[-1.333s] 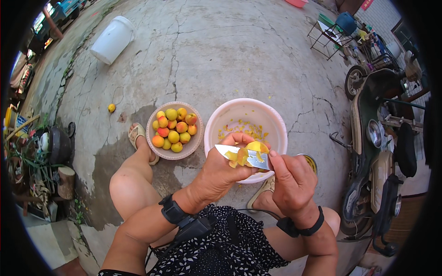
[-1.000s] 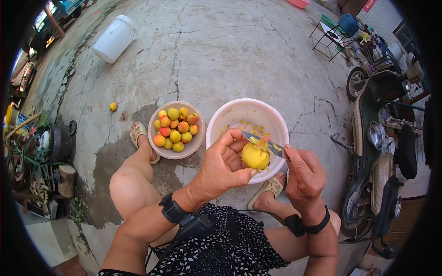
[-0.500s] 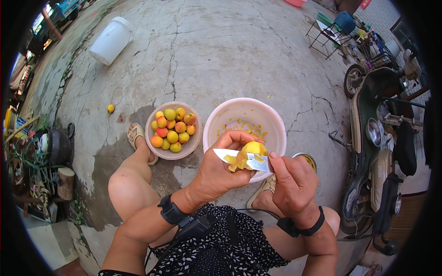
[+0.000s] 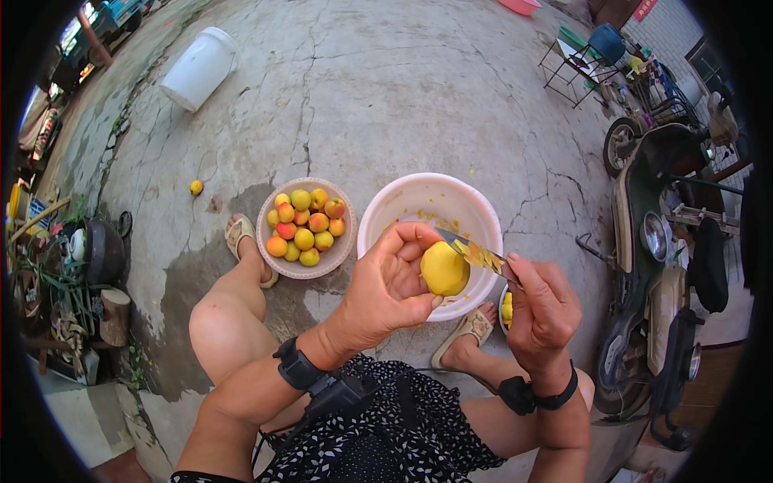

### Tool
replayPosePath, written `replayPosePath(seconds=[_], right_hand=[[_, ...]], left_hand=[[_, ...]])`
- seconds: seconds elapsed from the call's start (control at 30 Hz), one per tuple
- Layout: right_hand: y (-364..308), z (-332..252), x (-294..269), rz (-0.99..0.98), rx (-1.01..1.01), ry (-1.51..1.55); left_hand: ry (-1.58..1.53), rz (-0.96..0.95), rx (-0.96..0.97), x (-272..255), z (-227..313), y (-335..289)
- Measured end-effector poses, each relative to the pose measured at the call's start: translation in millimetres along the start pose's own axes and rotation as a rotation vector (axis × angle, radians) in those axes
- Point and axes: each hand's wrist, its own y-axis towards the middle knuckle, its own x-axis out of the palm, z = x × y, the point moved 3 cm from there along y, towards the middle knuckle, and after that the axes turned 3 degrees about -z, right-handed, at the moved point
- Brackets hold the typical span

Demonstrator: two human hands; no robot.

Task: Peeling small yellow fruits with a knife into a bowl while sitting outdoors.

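Note:
My left hand (image 4: 394, 278) holds a yellow, mostly peeled peach (image 4: 444, 270) between its fingers and thumb, over the near part of a pale pink basin (image 4: 372, 211). Scraps of peel (image 4: 435, 217) lie in that basin. In my right hand (image 4: 543, 310) is a knife (image 4: 505, 271), its blade angled up and left beside the fruit's upper right side. Bits of yellow peel cling to the blade. To the left, a round beige basket (image 4: 266, 233) is filled with red-and-yellow peaches (image 4: 303, 238). Partly hidden behind my right hand is a bowl with yellow pieces (image 4: 506, 309).
One loose fruit (image 4: 196, 187) lies on the cracked concrete floor at the left. A white bucket (image 4: 197, 71) rests on its side farther off. Along the right stands a scooter (image 4: 644, 266). Plants and a log (image 4: 115, 314) are at the left edge.
The knife has moved off the front of the peach to its upper right, blade now tilted. The peach has turned and shows a smooth peeled side. My right hand has shifted right.

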Motion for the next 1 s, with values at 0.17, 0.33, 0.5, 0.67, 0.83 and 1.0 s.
replayPosePath(seconds=[0.17, 0.33, 0.5, 0.67, 0.83, 1.0], right_hand=[[3.6, -22.6, 7.9, -0.054, -0.158, -0.094], [1.3, -30.0, 8.6, -0.110, -0.240, -0.136], [-1.0, -22.0, 10.2, -0.076, -0.192, -0.133], [-1.0, -3.9, 5.7, -0.028, -0.090, -0.196], [3.5, -11.9, -2.3, -0.017, -0.096, -0.069], [3.4, -30.2, 1.9, -0.067, -0.172, -0.041]], left_hand=[[0.076, -0.015, -0.018, 0.7, 1.0, 2.5], [0.182, -0.083, 0.022, -0.6, -2.2, 2.7], [0.259, -0.066, -0.004, -1.4, -0.9, 2.0], [0.025, -0.048, -0.038, -1.8, -0.6, -0.8], [0.012, -0.044, -0.055, 2.7, 1.2, 2.3], [0.237, -0.135, 0.087, -2.3, -5.3, 3.0]])
